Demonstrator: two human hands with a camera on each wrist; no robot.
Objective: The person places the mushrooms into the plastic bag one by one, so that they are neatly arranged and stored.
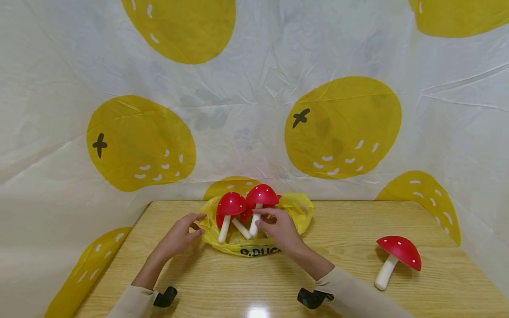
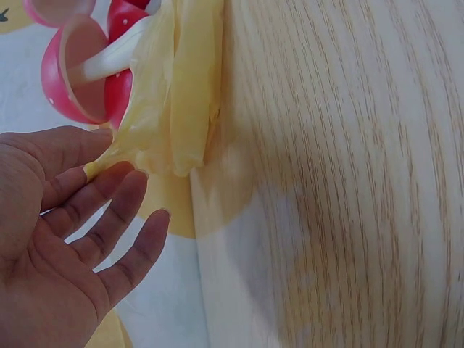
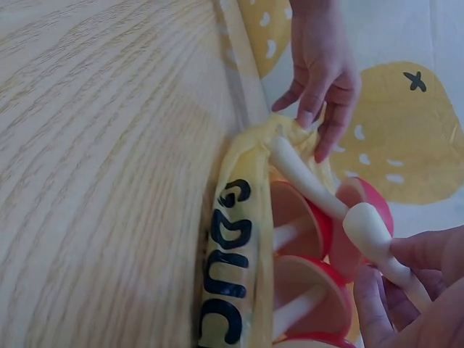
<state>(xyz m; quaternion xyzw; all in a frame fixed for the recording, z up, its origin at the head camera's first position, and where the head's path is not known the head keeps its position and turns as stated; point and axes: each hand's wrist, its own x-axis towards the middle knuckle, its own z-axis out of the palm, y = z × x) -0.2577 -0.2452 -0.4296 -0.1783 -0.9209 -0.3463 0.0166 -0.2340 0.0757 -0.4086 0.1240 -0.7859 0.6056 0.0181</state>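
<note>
A yellow plastic bag with dark lettering lies spread at the back of the table, several red-capped toy mushrooms in its opening. My left hand pinches the bag's left rim between thumb and forefinger, the other fingers spread, as the left wrist view shows. With thumb and fingertips, my right hand holds a toy mushroom by its white stem, cap up, above the bag. Beside it a second mushroom leans at the bag's left side. More caps sit lower inside, partly hidden.
One more toy mushroom lies tilted on the wooden table, right of my right arm. Behind the table hangs a white cloth with large yellow fruit prints. A dark strap piece sits at each wrist.
</note>
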